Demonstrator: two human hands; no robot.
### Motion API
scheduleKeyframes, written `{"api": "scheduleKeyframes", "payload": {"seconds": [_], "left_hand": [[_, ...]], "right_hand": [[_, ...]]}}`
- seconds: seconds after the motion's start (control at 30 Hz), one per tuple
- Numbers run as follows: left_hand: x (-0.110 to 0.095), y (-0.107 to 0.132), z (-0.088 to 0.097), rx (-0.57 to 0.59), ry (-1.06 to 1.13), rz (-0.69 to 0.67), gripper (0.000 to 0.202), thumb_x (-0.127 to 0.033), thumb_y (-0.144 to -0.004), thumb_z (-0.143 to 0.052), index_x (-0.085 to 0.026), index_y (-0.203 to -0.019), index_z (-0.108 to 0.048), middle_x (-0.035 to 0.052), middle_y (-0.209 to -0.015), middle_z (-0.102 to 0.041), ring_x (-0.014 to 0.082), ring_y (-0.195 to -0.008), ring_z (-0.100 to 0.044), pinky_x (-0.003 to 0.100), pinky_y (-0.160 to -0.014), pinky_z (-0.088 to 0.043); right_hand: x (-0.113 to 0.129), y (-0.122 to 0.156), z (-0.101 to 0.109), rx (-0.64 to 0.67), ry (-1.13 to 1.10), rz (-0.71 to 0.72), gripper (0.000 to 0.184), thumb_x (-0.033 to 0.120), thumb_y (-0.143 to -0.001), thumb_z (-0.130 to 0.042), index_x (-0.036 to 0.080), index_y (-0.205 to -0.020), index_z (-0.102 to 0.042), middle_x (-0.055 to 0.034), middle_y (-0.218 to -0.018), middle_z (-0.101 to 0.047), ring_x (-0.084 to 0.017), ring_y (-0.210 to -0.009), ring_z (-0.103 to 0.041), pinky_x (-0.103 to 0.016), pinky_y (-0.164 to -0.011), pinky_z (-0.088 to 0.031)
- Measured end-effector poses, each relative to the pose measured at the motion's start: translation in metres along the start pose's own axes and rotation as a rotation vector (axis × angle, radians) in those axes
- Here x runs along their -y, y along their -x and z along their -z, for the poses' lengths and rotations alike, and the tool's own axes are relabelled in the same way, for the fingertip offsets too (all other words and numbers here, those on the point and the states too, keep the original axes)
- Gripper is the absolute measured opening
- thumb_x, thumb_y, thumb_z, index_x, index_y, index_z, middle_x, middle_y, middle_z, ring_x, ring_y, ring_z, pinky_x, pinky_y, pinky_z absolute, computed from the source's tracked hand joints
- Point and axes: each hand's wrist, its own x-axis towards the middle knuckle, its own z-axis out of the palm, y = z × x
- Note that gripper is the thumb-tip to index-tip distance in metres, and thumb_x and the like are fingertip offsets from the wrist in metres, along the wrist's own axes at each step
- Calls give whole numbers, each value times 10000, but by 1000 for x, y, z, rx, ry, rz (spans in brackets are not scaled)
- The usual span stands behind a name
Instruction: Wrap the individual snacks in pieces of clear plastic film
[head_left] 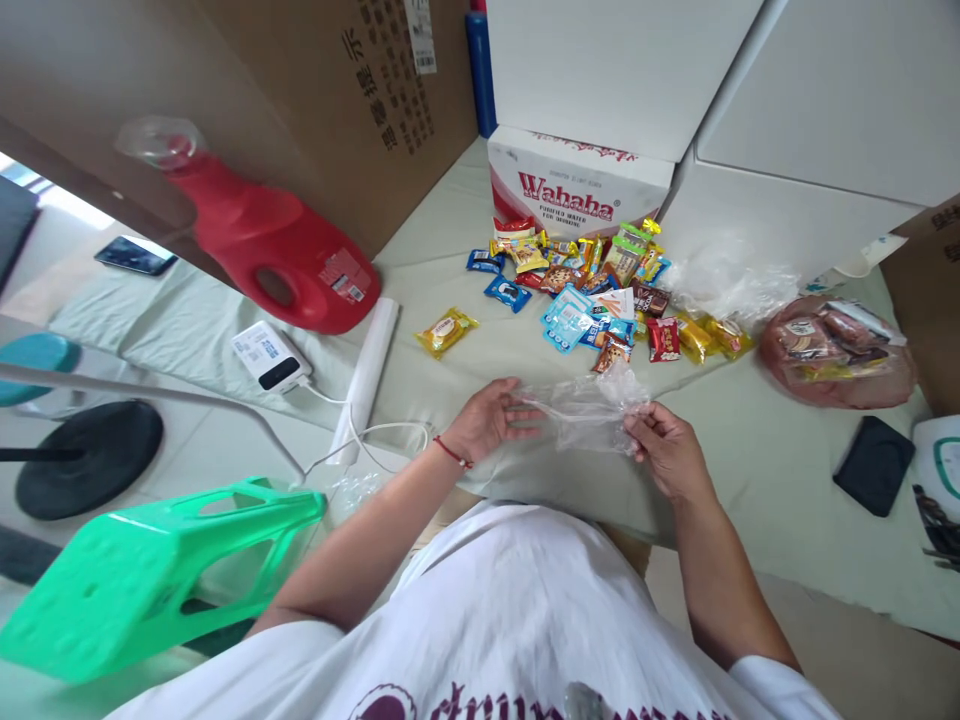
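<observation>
A clear plastic bag (589, 425) stretches between my hands just above the table's near edge. My right hand (669, 448) pinches its right side between thumb and fingers. At the bag's left end, my left hand (491, 418) has its thumb and fingers apart, the fingertips at the film; whether they are inside the bag I cannot tell. Beyond the bag lies a loose pile of wrapped snacks (562, 280) in several colours. A yellow-wrapped snack (447, 331) lies alone to the left of the pile.
Behind the pile stands a Wahaha carton (577, 185). Crumpled clear plastic (731, 285) and a reddish bag of packets (836, 355) are on the right, near a black wallet-like item (874, 466). Leftward are a red jug (285, 250), a white power bank (271, 357) and a green stool (135, 580).
</observation>
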Motion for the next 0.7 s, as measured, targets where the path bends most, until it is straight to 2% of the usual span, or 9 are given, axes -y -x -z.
{"api": "scheduleKeyframes", "payload": {"seconds": [0.07, 0.13, 0.2, 0.3, 0.4, 0.47, 0.53, 0.63, 0.7], "left_hand": [[15, -6, -14, -140, 34, -26, 597, -387, -683, -925, -232, -1105, -531, 2, -917, -667, 201, -798, -720, 384, -726, -612], [27, -13, -24, -250, 37, -84, 641, -170, -670, -914, -238, -1151, -495, -57, -814, -622, 132, -673, -668, 289, -658, -569], [29, -19, -27, -277, 37, -94, 694, -1, -629, -859, -220, -1175, -490, -81, -750, -596, 102, -595, -623, 237, -595, -513], [17, -20, -15, -91, 29, -53, 644, 36, -624, -816, -172, -1173, -548, -37, -787, -653, 90, -570, -609, 224, -568, -486], [2, -17, 3, 98, 29, -20, 571, 13, -623, -827, -138, -1132, -615, 14, -886, -707, 65, -581, -606, 209, -589, -497], [-1, -16, 8, 65, 6, 10, 433, -73, -658, -860, -132, -1023, -633, 12, -840, -703, 41, -523, -548, 181, -514, -440], [6, -16, 2, 10, -79, 110, 345, -307, -748, -870, -138, -912, -617, 17, -759, -689, 40, -457, -484, 173, -418, -329], [30, -19, -26, 5, -267, 277, 530, -657, -800, -760, -157, -857, -598, 43, -716, -695, 85, -467, -536, 189, -384, -276], [46, -25, -49, 6, -350, 307, 564, -699, -773, -763, -164, -827, -591, 22, -670, -672, 96, -489, -563, 190, -397, -290]], "right_hand": [[-1, 5, -10, 22, 5, 26, 365, 460, -683, -919, 202, -853, -724, 36, -691, -610, -86, -516, -510, -204, -428, -438], [-1, 11, -16, 87, 2, 24, 360, 433, -696, -917, 216, -915, -732, 32, -745, -631, -90, -532, -534, -212, -443, -469], [2, 16, -11, 151, -7, -3, 410, 410, -694, -922, 236, -1014, -735, 37, -766, -630, -89, -531, -533, -208, -431, -465], [9, 13, 16, 136, -15, -18, 517, 386, -668, -941, 256, -1115, -717, 53, -758, -612, -70, -498, -488, -185, -398, -426], [14, 2, 48, 18, -3, 39, 490, 381, -630, -960, 246, -1031, -712, 56, -759, -600, -65, -515, -497, -171, -406, -426], [15, -4, 60, -30, 24, 75, 441, 384, -622, -963, 232, -947, -707, 49, -768, -602, -71, -536, -521, -174, -420, -441], [15, -6, 61, -23, 49, 92, 410, 396, -641, -952, 229, -924, -708, 37, -789, -620, -73, -536, -528, -181, -420, -445], [14, 1, 46, 51, 95, 116, 395, 416, -699, -919, 239, -995, -725, 21, -793, -650, -80, -527, -530, -187, -421, -451], [15, 9, 35, 120, 133, 140, 385, 426, -743, -891, 243, -1041, -729, 16, -763, -658, -87, -518, -536, -195, -430, -464]]}}
